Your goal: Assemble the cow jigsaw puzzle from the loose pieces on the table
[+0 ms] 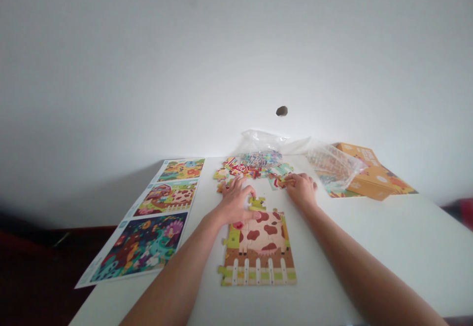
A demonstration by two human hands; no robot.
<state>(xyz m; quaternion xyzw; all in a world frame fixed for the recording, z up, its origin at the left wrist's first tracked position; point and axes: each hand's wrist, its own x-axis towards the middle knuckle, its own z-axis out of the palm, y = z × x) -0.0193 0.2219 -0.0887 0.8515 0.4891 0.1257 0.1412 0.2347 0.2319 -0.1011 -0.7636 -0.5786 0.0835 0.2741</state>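
Observation:
A partly joined jigsaw puzzle (264, 252) lies on the table, picturing a spotted cow behind a white fence. My left hand (236, 200) is over its upper left corner, fingers spread and the thumb along the top edge. Close to that thumb and index finger is a green puzzle piece (257, 202); I cannot tell whether they touch it. Farther back and to the right, my right hand (303, 189) has its fingers closed on a puzzle piece (286, 182) at the edge of the loose pieces. More loose puzzle pieces (242, 168), mostly red, lie beyond my left hand.
A reference sheet (195, 193) with three pictures lies at the left. Clear plastic bags of pieces (262, 158) (334, 165) stand along the wall. An orange box (373, 173) sits at the back right. The white wall (221, 69) behind has a small hole (282, 111).

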